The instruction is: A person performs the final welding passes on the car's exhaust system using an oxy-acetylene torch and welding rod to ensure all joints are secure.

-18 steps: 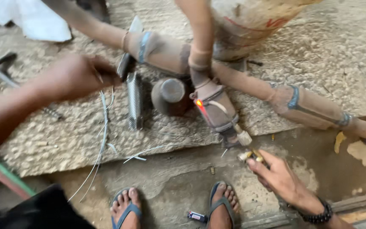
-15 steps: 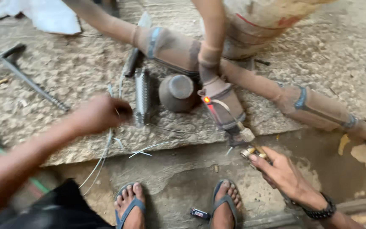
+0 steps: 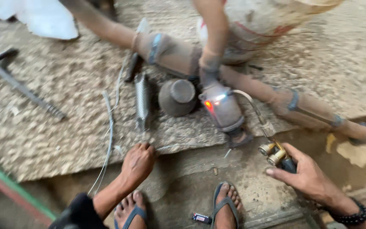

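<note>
My right hand [image 3: 309,177] grips a gas torch handle with brass valves [image 3: 275,155]; its thin curved nozzle [image 3: 250,105] reaches to a glowing red spot [image 3: 209,105] on a rusty metal canister [image 3: 224,109]. My left hand [image 3: 137,162] rests at the edge of the rough stone slab [image 3: 56,140], fingers closed on a thin wire rod [image 3: 172,147]. Another person's gloved hand [image 3: 209,68] presses on the canister from above. A cone-shaped metal cup [image 3: 178,96] sits beside it.
A long rusty exhaust pipe [image 3: 293,101] lies across the slab. A ribbed metal piece [image 3: 142,99], loose wires [image 3: 109,127], a hammer-like tool [image 3: 20,87] and white cloth [image 3: 39,19] lie left. My sandalled feet [image 3: 225,205] and a small lighter [image 3: 201,218] are below.
My left hand has come back from the slab's left side to its near edge and closed on the wire rod. The view has shifted closer; the torch hand has stayed near the canister.
</note>
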